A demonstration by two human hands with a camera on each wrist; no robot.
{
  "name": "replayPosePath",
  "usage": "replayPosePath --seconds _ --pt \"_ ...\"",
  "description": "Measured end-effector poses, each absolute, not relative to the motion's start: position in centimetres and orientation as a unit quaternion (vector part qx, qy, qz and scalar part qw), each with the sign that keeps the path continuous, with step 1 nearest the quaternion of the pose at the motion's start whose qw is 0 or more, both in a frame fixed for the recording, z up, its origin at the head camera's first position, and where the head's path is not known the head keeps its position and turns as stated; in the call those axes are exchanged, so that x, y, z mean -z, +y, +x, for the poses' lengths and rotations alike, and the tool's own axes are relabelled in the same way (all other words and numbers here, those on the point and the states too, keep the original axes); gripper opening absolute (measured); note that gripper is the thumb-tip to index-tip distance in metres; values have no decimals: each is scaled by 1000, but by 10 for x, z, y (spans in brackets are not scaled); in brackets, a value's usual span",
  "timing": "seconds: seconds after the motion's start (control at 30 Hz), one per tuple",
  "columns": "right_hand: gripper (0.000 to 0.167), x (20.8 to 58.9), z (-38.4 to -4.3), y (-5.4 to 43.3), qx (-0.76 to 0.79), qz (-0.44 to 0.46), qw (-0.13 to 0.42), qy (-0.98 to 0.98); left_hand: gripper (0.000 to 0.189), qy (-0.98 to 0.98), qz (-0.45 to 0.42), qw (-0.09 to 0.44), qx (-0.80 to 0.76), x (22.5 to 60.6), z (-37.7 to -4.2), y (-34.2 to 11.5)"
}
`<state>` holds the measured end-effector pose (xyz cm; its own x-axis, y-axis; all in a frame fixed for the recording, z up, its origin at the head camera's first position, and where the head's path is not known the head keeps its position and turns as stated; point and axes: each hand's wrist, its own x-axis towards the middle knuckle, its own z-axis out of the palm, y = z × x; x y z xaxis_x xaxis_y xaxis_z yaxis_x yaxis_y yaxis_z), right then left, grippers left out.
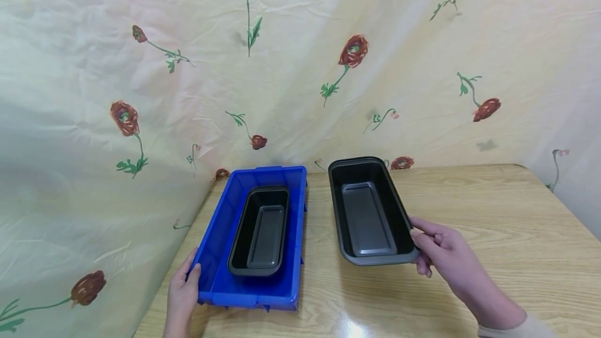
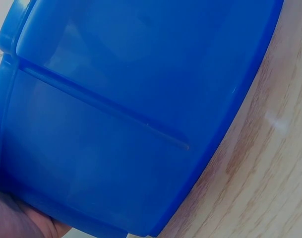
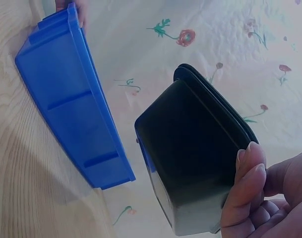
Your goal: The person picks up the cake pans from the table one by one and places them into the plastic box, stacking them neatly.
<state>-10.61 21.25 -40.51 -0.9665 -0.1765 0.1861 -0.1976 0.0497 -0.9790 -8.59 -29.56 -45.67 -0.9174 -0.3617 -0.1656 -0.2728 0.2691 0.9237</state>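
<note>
A blue plastic tray [image 1: 300, 254] stands at the left of the table, with one black loaf pan [image 1: 267, 236] lying inside it. My left hand [image 1: 182, 288] grips the tray's near left corner, thumb over the rim; the left wrist view shows the tray's blue outer wall [image 2: 111, 119] close up. To the right of the tray, my right hand [image 1: 443, 252] holds a second black loaf pan [image 1: 368, 218] by its near right corner, thumb on the rim and fingers beneath. In the right wrist view this pan [image 3: 190, 144] hangs tilted above the table, its outer side towards the camera.
The wood-grain table [image 1: 507, 223] extends to the right of the held pan. A flower-printed cloth [image 1: 291, 77] hangs behind the table and along its left side.
</note>
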Motion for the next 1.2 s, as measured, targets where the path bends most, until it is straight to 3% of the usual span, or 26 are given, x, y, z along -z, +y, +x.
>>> replayPosePath --seconds 1.2 --pt "51 391 -113 181 -697 129 -42 -705 52 -796 194 57 571 460 -86 -295"
